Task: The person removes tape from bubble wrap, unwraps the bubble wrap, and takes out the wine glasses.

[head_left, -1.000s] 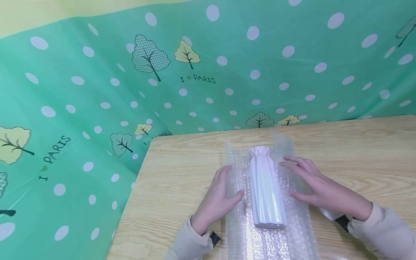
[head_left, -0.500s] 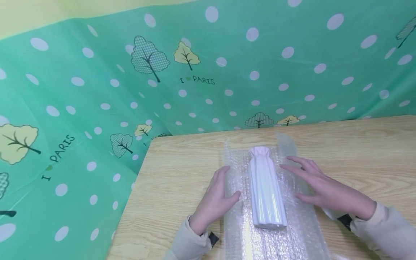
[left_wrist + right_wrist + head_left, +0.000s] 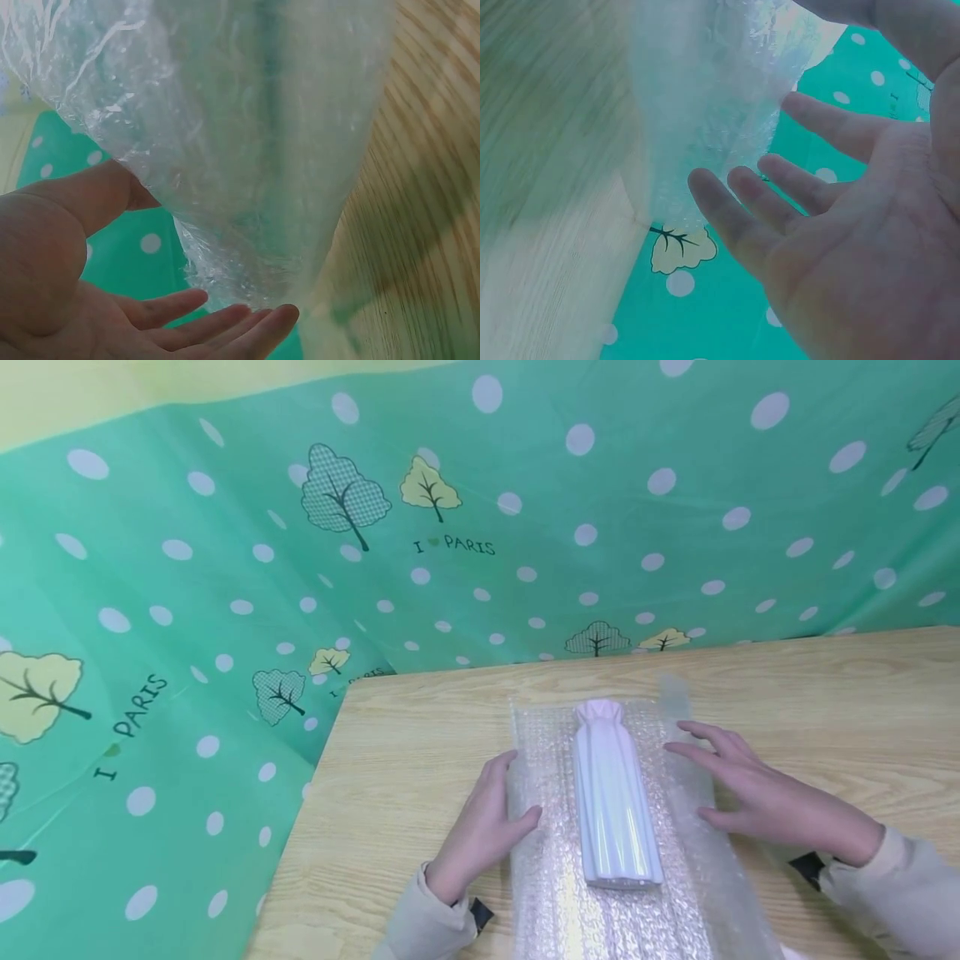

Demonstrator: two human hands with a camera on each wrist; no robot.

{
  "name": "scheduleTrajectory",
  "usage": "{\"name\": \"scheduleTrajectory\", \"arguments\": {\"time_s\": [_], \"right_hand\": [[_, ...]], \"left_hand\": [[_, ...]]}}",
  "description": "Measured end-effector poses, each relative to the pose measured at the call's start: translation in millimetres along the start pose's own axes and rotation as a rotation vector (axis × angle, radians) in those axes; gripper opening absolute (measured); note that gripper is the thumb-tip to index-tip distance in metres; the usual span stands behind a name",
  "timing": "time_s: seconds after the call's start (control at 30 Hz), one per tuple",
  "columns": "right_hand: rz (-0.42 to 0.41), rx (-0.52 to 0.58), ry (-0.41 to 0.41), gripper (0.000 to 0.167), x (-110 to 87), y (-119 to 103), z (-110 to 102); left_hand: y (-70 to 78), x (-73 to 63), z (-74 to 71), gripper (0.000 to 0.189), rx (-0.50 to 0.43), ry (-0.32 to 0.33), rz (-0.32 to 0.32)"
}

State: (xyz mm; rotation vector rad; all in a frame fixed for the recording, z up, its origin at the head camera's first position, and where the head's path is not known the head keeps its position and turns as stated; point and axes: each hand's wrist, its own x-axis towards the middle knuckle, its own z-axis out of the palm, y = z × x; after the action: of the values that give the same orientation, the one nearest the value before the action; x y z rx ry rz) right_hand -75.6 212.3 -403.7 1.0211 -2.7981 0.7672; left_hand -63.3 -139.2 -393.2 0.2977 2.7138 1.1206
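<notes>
A glossy white vase with a pinkish, pleated neck lies on a sheet of bubble wrap, its neck toward the far edge of the table. At the sheet's left side is my left hand, thumb and fingers spread and relaxed; in the left wrist view its fingertips are right at the wrap's edge. My right hand is at the opposite side, fingers extended along the raised flap of wrap. The right wrist view shows those fingers loosely spread beside the film. Neither hand touches the vase.
The wood-grain table ends at a green polka-dot cloth hanging behind it and on the left. The bubble wrap runs past the bottom of the head view. Dark straps show at both sleeves.
Both hands have moved outward, away from the vase. The bubble wrap's two sides have spread wider, exposing more of the sheet around the vase, which has stayed in place.
</notes>
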Motion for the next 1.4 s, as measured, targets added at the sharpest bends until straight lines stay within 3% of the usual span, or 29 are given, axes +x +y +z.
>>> {"name": "scheduleTrajectory", "arguments": {"time_s": [0.27, 0.57, 0.93, 1.23, 1.4], "right_hand": [[-0.032, -0.053, 0.014, 0.083, -4.3, 6.5, 0.5], [0.024, -0.015, -0.042, 0.075, -11.7, 12.7, -4.0], [0.011, -0.004, -0.054, 0.075, -17.9, 21.9, -5.2], [-0.08, 0.056, -0.038, 0.08, -18.4, 25.0, -5.4], [-0.059, 0.054, -0.042, 0.067, -19.2, 25.4, -6.8]], "left_hand": [[-5.5, -2.8, -2.1, 0.082, 0.02, 0.003, 0.018], [-8.3, -6.0, -4.9, 0.081, 0.012, 0.001, 0.014], [-12.4, -7.2, -9.7, 0.082, 0.0, -0.002, -0.008], [-12.9, -7.3, -15.2, 0.082, -0.043, -0.021, -0.023], [-12.6, -7.1, -16.9, 0.08, -0.037, -0.031, -0.018]]}}
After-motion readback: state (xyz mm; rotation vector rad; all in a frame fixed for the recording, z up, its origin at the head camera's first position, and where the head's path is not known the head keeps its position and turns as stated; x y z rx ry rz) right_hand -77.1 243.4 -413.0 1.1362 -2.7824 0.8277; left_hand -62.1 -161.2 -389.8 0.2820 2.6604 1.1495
